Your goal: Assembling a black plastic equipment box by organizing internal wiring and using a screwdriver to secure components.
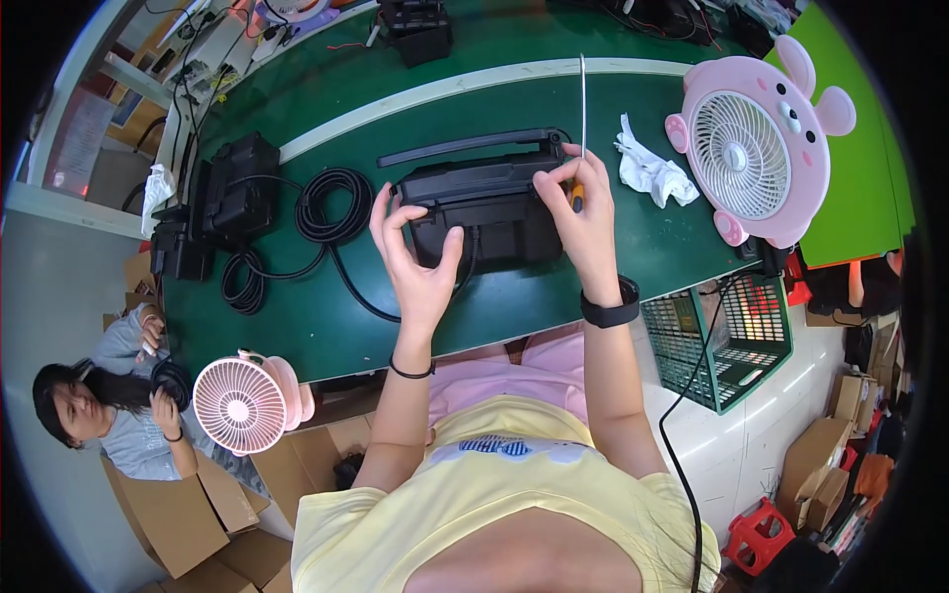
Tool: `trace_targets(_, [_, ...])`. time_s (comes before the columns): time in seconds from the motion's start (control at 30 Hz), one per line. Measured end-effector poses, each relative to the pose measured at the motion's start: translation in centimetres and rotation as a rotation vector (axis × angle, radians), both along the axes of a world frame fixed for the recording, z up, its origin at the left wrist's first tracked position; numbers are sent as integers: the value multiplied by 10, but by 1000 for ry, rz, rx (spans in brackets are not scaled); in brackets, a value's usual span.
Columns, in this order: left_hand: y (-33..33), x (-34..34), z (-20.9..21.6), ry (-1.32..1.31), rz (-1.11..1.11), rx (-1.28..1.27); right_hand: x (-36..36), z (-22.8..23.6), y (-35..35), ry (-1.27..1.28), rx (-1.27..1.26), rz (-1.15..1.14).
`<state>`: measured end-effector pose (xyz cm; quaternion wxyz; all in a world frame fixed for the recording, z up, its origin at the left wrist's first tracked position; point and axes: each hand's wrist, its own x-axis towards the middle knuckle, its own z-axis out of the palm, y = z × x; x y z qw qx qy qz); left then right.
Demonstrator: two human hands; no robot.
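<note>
A black plastic case (494, 212) with a long handle bar (465, 148) along its far side lies on the green table in front of me. At its left front corner is my left hand (410, 257), fingers bent and apart from the thumb, fingertips touching the case. My right hand (583, 212) is closed round a screwdriver (578, 197) with an orange and black handle; its thin metal shaft points away from me. The right thumb and forefinger touch the case's right end. A black cable (474, 252) comes out of the case's front.
Coiled black cable (334, 205) and further black cases (237, 188) stand at the left. Crumpled white tissue (652, 173) and a pink animal-shaped fan (756, 148) are at the right. A small pink fan (240, 405) sits by the near-left edge, beyond it a seated person (129, 395). A green crate (722, 341) stands below right.
</note>
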<state>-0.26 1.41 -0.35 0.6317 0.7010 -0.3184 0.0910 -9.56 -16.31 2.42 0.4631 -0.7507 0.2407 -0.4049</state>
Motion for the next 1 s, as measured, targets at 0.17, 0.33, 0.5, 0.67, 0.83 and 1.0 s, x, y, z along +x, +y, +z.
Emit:
trace_targets(0.17, [-2, 7, -2, 70, 10, -80, -9, -2, -1, -49, 36, 121])
trace_targets(0.33, [-1, 17, -1, 244, -130, -220, -20, -15, 1, -45, 55, 181])
trace_targets(0.5, [-1, 23, -6, 532, -291, -195, -15, -26, 7, -113, 207, 167])
trace_targets(0.67, [-5, 24, 0, 532, -314, -180, -10, -41, -4, -112, 287, 221])
trace_targets(0.83, [-2, 25, -6, 519, -312, -219, -10, -31, -11, -73, 312, 304])
trace_targets(1.0, [-3, 21, -6, 504, -277, -217, -12, -30, -19, -60, 338, 369])
